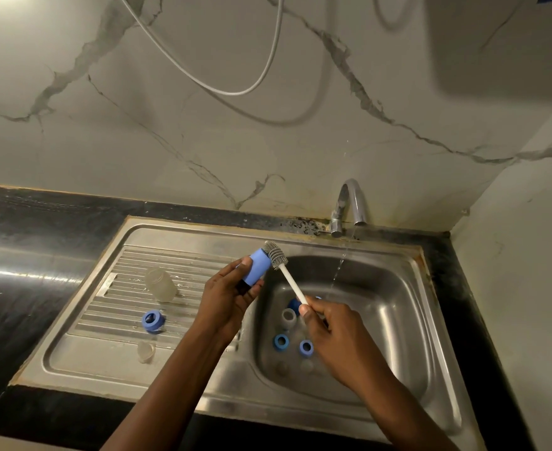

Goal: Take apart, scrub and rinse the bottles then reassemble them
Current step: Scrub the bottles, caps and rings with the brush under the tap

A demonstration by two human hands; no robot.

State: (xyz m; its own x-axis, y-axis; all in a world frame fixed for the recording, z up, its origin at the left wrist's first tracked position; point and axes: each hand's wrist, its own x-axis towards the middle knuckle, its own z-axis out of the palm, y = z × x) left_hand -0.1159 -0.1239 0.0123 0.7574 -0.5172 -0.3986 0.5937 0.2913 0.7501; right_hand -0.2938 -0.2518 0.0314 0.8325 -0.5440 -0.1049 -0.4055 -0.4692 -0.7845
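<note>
left hand (227, 297) grips blue bottle sleeve (257, 266) at frame centre, right hand (333, 333) pinches brush (289, 278) handle, head at sleeve's end; wet sleeve could slip into sink (382, 304) basin, or hard scrubbing flick water

Blue sleeve (257, 266) tilted, brush (276, 254) at its end, clear bottle (161, 284) possibly inverted

Both forearms extended forward; the left hand (226, 297) gripped a blue bottle piece (257, 266), the right hand (336, 340) pinched a brush (291, 281).
</note>
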